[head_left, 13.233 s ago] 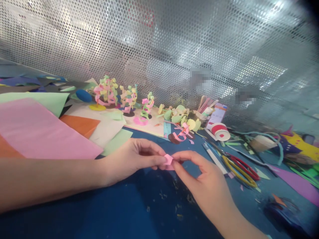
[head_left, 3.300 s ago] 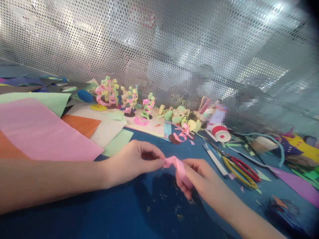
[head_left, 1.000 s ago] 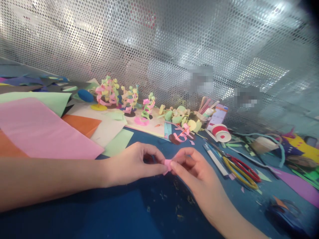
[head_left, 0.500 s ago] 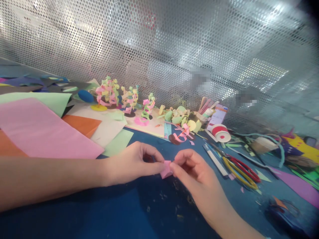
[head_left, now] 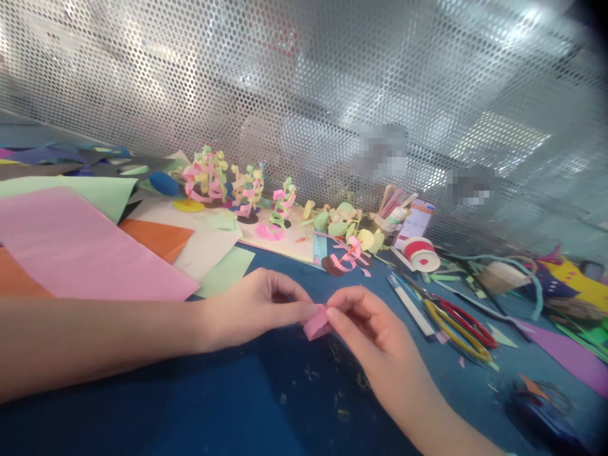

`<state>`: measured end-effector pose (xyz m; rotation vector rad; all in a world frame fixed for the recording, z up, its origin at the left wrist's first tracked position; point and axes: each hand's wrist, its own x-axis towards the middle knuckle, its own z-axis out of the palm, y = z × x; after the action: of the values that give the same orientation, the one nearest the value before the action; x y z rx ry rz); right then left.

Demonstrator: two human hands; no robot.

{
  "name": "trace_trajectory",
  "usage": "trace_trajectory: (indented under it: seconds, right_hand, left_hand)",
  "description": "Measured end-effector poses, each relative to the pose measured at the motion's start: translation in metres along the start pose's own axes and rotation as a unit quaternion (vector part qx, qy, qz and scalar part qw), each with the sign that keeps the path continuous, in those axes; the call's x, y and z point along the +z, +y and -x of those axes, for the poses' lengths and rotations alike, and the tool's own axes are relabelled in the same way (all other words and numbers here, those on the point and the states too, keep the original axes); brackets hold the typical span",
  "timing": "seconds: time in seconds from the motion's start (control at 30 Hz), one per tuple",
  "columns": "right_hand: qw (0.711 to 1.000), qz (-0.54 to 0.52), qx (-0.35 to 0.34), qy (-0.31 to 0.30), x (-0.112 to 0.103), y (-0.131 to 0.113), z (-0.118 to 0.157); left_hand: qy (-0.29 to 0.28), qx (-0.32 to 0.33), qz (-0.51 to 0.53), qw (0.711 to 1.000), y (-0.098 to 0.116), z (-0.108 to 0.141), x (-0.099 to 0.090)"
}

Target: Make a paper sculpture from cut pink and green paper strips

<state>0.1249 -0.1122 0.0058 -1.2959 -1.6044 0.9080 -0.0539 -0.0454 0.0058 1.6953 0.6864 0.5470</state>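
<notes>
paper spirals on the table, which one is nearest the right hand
The pink paper spiral at the brown disc, just beyond the right hand; the other paper spirals stand farther back, to the left.

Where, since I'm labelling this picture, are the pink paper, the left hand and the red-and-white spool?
Pink paper (head_left: 316,326): head view, on its lower exposed part.
Left hand (head_left: 259,309): head view, on the middle of the hand.
Red-and-white spool (head_left: 420,256): head view, on its near end.
</notes>
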Motion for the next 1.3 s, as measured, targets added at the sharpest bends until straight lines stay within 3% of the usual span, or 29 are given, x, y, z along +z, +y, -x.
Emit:
trace_trajectory:
  seconds: [0.07, 0.13, 0.2, 0.3, 0.4, 0.67, 0.77, 0.93, 1.13, 1.3]
  right_hand:
    - [0.988, 0.110, -0.104, 0.032, 0.000, 0.003, 0.002]
    - [0.946, 0.233, -0.216, 0.065, 0.000, 0.005, 0.004]
    - [0.901, 0.316, -0.286, 0.082, 0.001, 0.006, 0.006]
    - [0.876, 0.343, -0.325, 0.097, 0.002, 0.005, 0.008]
    - [0.881, 0.322, -0.333, 0.095, 0.001, 0.002, 0.007]
    - [0.920, 0.261, -0.277, 0.088, 0.000, 0.002, 0.006]
    - [0.951, 0.205, -0.217, 0.075, -0.001, 0.004, 0.007]
    - [0.996, 0.016, -0.080, 0.021, 0.003, 0.004, 0.004]
    - [0.996, -0.083, 0.029, 0.021, 0.004, 0.005, -0.002]
    - [0.995, -0.089, 0.039, -0.001, 0.002, 0.003, -0.005]
  left_hand:
    - [0.012, 0.005, 0.028, 1.000, -0.001, -0.001, 0.000]
    - [0.016, 0.013, 0.054, 0.998, -0.002, -0.002, 0.000]
    - [0.015, 0.015, 0.063, 0.998, -0.001, -0.001, 0.000]
    - [-0.007, 0.011, 0.062, 0.998, -0.001, 0.000, 0.000]
    - [-0.012, 0.009, 0.068, 0.998, -0.001, 0.000, 0.000]
    - [-0.004, 0.015, 0.067, 0.998, -0.005, -0.001, -0.001]
    - [0.006, 0.023, 0.053, 0.998, -0.006, -0.001, 0.000]
    - [0.005, 0.034, 0.026, 0.999, -0.005, 0.000, 0.000]
    - [0.002, 0.038, -0.010, 0.999, -0.006, -0.001, 0.001]
    - [0.009, 0.045, -0.033, 0.998, -0.009, -0.002, 0.001]
